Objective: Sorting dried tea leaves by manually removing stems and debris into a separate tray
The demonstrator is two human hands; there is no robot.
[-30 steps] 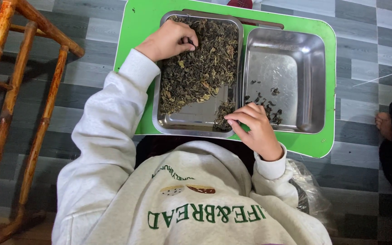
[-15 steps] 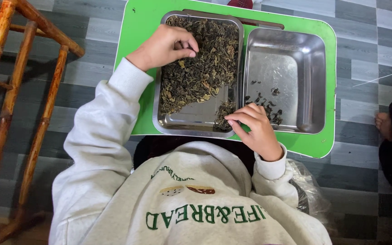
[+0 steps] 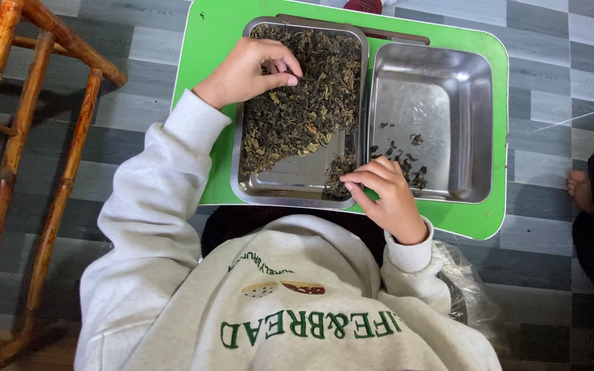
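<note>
The left hand [image 3: 252, 72] has its fingers [image 3: 284, 80] pinched into the heap of dried leaves [image 3: 307, 103] in the left metal tray [image 3: 242, 182]. The right hand [image 3: 388, 196] has curled fingers [image 3: 362, 178] picking at a small clump near the divide. The right metal tray [image 3: 476, 124], on the green worktop [image 3: 207, 41], holds only a few bits; most leaves seem unsorted.

Left hand [image 3: 252, 69] and right hand [image 3: 386, 192] curled, fingertips pinched

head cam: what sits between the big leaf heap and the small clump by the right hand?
In the head view, a bare patch of the left steel tray's floor separates the big dried-leaf heap from the small clump beside the right hand.
</note>
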